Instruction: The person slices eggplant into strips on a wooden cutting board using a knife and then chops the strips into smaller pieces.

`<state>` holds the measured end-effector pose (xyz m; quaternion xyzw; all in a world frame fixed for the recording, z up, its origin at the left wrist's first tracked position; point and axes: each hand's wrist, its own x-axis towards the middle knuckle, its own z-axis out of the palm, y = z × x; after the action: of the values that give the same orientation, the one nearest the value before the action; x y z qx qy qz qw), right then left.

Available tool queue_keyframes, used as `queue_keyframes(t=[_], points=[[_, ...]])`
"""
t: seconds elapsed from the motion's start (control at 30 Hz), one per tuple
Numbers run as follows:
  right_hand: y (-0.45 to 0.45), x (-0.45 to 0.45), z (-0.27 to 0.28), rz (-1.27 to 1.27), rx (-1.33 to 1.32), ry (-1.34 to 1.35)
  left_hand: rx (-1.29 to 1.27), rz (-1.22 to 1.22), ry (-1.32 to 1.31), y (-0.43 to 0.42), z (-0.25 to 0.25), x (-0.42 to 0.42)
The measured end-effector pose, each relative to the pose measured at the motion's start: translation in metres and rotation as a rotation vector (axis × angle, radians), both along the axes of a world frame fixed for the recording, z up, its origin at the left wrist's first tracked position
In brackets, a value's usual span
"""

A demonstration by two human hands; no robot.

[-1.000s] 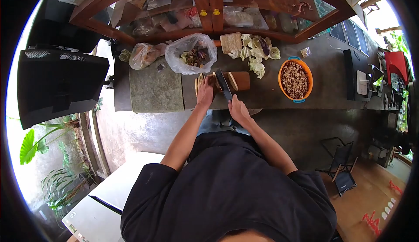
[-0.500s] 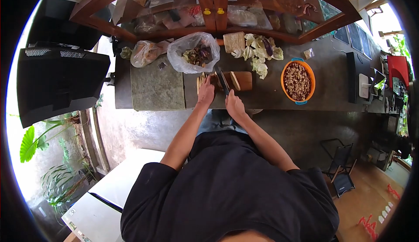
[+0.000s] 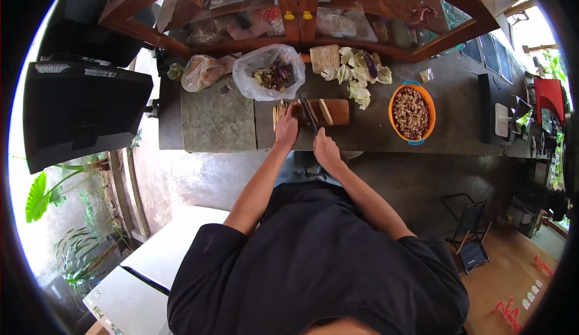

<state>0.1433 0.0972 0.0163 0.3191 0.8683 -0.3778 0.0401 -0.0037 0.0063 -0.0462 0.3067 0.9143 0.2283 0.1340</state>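
Note:
My right hand (image 3: 326, 149) is closed round the handle of a kitchen knife (image 3: 310, 113), its dark blade pointing away from me over a brown wooden cutting board (image 3: 342, 112). Just left of the blade, my left hand (image 3: 286, 128) presses its fingers on a piece of pale-edged food, partly hidden by those fingers. Thin pale slices (image 3: 278, 113) stand beside it at the board's left end. To the right of the knife, one long pale slice (image 3: 325, 111) lies on the board.
Behind the board sits an open plastic bag (image 3: 267, 73) of vegetable scraps. Pale leaves (image 3: 358, 81) and a wrapped block (image 3: 325, 58) lie to its right. An orange basket (image 3: 392, 114) holds chopped pieces. A grey mat (image 3: 218, 121) lies left; a glass-doored cabinet (image 3: 298, 15) overhangs the counter.
The knife has shifted slightly beside my left hand, and a pale cut edge now shows along its blade. My left fingers have moved very little. The whole view shifts slightly.

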Motion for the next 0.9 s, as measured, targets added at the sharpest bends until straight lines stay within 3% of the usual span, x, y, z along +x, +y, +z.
queue_keyframes(t=[0.07,0.1,0.33,0.4,0.63,0.73,0.8,0.9], points=[[0.003,-0.016,0.001,0.003,0.006,0.005,-0.121,-0.211,0.248,-0.002,0.003,-0.002],[0.001,-0.016,-0.002,0.005,0.004,0.009,-0.124,-0.209,0.252,-0.003,0.005,-0.001],[0.008,0.026,-0.002,0.032,-0.041,0.017,-0.063,-0.091,0.128,0.006,0.02,0.007],[0.007,0.044,0.0,0.047,-0.056,-0.015,0.122,-0.017,-0.002,0.006,0.016,0.005],[0.005,0.055,0.016,0.05,-0.09,-0.036,0.162,0.055,-0.113,0.005,0.008,0.003],[0.003,0.04,0.013,0.03,-0.085,-0.027,0.158,-0.077,0.088,0.0,-0.006,0.003],[0.003,0.02,0.01,0.02,-0.087,-0.02,-0.001,-0.119,0.252,-0.003,-0.014,0.003],[0.01,-0.005,0.01,0.032,-0.018,0.006,0.093,-0.23,0.224,0.0,0.014,0.002]])
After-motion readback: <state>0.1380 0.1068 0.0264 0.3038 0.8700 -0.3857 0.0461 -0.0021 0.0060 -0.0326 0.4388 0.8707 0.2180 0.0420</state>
